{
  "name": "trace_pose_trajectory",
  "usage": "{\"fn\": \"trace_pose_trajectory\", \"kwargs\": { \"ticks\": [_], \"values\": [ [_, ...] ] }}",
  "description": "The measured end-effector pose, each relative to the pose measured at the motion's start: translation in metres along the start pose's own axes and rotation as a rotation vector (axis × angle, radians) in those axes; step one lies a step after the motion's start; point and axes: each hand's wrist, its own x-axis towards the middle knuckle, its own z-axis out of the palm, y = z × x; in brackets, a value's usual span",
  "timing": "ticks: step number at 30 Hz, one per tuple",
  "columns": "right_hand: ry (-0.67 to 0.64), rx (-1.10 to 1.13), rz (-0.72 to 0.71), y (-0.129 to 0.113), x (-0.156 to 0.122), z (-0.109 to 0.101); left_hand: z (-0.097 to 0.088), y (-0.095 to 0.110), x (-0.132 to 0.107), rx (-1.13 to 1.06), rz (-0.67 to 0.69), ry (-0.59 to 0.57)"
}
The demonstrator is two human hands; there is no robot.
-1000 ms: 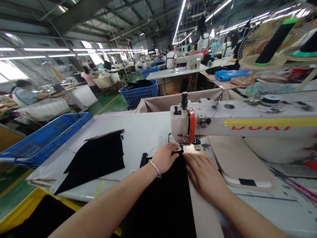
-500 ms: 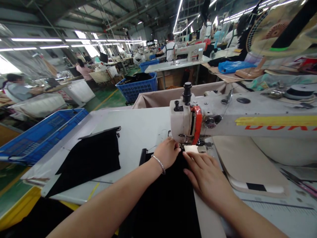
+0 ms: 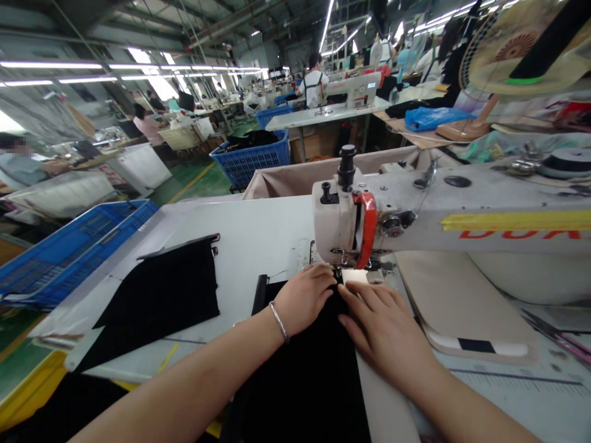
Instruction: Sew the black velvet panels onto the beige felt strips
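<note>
A long black fabric piece (image 3: 305,375) lies under the head of a sewing machine (image 3: 341,221) and runs down toward me. My left hand (image 3: 307,298), with a silver bangle at the wrist, rests on its far end just before the needle area. The fingers are bent, with thumb and fingertips closed on the fabric. My right hand (image 3: 383,317) lies flat with fingers stretched out, its fingertips at the fabric's right edge beside the presser foot. The needle is hidden behind the machine head and my fingers.
Another black fabric piece (image 3: 161,295) lies to the left on the white table (image 3: 249,227). A beige padded panel (image 3: 462,301) and scissors (image 3: 558,338) are on the right. Blue crates (image 3: 78,252) stand beyond the left edge. A fan (image 3: 512,55) and people at other machines are behind.
My left hand has drawn back slightly toward me and to the left, its bangle now lower. My right hand stays nearly in place. The whole view has shifted a little.
</note>
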Motion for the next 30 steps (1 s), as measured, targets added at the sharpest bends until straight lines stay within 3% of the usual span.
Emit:
{"fn": "trace_pose_trajectory", "kwargs": {
  "ticks": [8,12,14,17,19,23,30],
  "values": [
    [-0.001,0.026,-0.001,-0.004,-0.002,-0.003,0.005,-0.003,0.000,-0.019,0.008,0.020],
    [0.004,0.011,0.005,-0.007,-0.006,-0.008,-0.004,-0.001,-0.003,0.015,0.006,-0.028],
    [0.013,0.017,-0.018,-0.013,-0.021,-0.014,-0.015,0.011,-0.020,0.030,0.060,-0.121],
    [0.103,0.032,-0.122,-0.028,-0.056,-0.024,-0.026,0.040,-0.065,0.017,0.235,-0.333],
    [0.166,0.007,-0.228,-0.038,-0.081,-0.030,-0.026,0.059,-0.095,0.071,0.345,-0.400],
    [0.173,-0.061,-0.345,-0.047,-0.110,-0.036,-0.014,0.078,-0.127,0.199,0.382,-0.374],
    [0.168,-0.088,-0.352,-0.051,-0.124,-0.035,-0.007,0.080,-0.135,0.134,0.328,-0.324]
  ]
}}
